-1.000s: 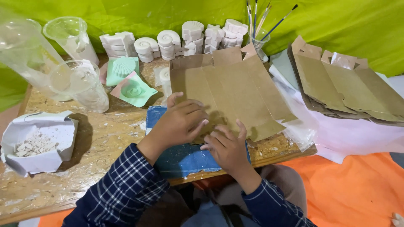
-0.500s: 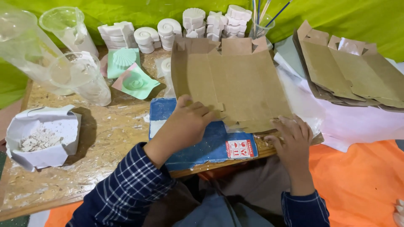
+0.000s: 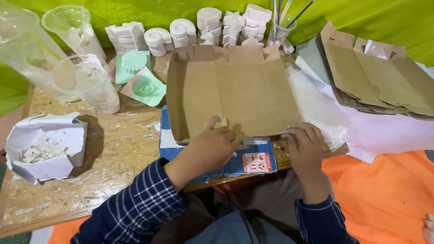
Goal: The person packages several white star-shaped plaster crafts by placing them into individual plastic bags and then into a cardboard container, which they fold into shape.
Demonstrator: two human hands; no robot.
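Currently, a flat brown cardboard box blank (image 3: 235,95) is being pressed down at its near edge by two bare hands.

Its near-left part is being covered by the left hand (image 3: 209,149), whose fingers are being held curled and close together on the cardboard, with nothing being gripped as far as can be told; the near-right corner is being touched by the right hand (image 3: 306,145), fingers bent and fingertips being pressed onto the edge, though whether anything is being pinched there cannot be told. Under both hands a blue flat packet (image 3: 235,165) is being covered by the blank. Beyond the left hand, green moulds (image 3: 138,74) and white cast shells (image 3: 181,30) are being kept; well off to its left, a crumpled white paper tray (image 3: 45,147). Beyond the right hand, more folded blanks (image 3: 375,77) are being stacked.
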